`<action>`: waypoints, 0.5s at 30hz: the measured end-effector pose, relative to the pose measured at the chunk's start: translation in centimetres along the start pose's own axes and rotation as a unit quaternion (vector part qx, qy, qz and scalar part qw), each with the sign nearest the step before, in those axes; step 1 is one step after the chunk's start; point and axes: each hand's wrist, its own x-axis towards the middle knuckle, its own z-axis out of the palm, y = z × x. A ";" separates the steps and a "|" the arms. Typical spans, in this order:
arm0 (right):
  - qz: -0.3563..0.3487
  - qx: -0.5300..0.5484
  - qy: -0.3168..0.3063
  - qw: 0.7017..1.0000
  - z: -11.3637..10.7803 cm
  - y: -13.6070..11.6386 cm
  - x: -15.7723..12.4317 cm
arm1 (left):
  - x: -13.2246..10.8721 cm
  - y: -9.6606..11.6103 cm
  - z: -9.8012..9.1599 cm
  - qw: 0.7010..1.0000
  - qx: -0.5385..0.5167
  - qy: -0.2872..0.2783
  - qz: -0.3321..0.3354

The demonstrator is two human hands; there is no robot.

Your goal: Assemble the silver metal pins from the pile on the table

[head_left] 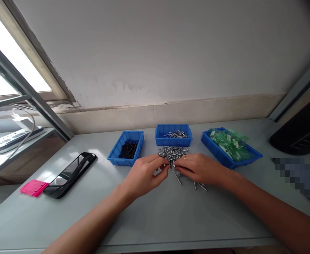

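A pile of thin silver metal pins point(172, 151), possibly rivets, lies on the grey table in front of the middle blue bin point(173, 141). At its near edge my left hand point(150, 174) is closed in a pinch, thumb against forefinger. My right hand point(197, 168), with a ring on one finger, also pinches, its fingertips almost meeting the left ones. Whatever tiny piece is between the fingertips is too small to make out. Several loose pins point(177, 178) lie below and beside my right hand. More silver pins point(177, 134) are inside the middle bin.
A left blue bin point(117, 161) holds dark screw-like pieces point(128, 149); a right one point(218, 152) holds green plastic packets point(231, 144). Farther left lie a black glossy device point(70, 175) and a pink case point(34, 187). A black object point(300, 130) stands far right, against the metal frame.
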 end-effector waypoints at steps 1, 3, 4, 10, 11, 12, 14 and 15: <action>-0.006 -0.001 0.008 1.000 0.0 -0.1 0.0 | 0.0 0.0 0.0 1.000 -0.005 0.007 0.005; -0.016 -0.004 0.031 0.999 -0.1 -0.2 0.0 | 0.0 0.1 -0.1 1.000 -0.011 0.012 0.005; -0.020 -0.007 0.043 0.999 -0.1 -0.2 -0.1 | 0.0 0.0 -0.1 1.000 -0.012 0.007 -0.001; -0.026 -0.011 0.091 0.995 -0.5 -0.1 -0.2 | 0.0 -0.4 0.1 0.991 0.018 -0.121 -0.047; -0.028 -0.009 0.096 0.995 -0.5 -0.1 -0.2 | 0.0 -0.4 0.2 0.989 0.022 -0.137 -0.045; -0.031 -0.007 0.100 0.995 -0.5 -0.1 -0.2 | 0.0 -0.4 0.2 0.988 0.026 -0.146 -0.042; -0.042 -0.005 0.107 0.993 -0.5 -0.2 -0.2 | 0.0 -0.3 0.3 0.987 0.030 -0.151 -0.041; -0.048 -0.005 0.111 0.993 -0.5 -0.3 -0.2 | 0.0 -0.3 0.3 0.987 0.031 -0.150 -0.042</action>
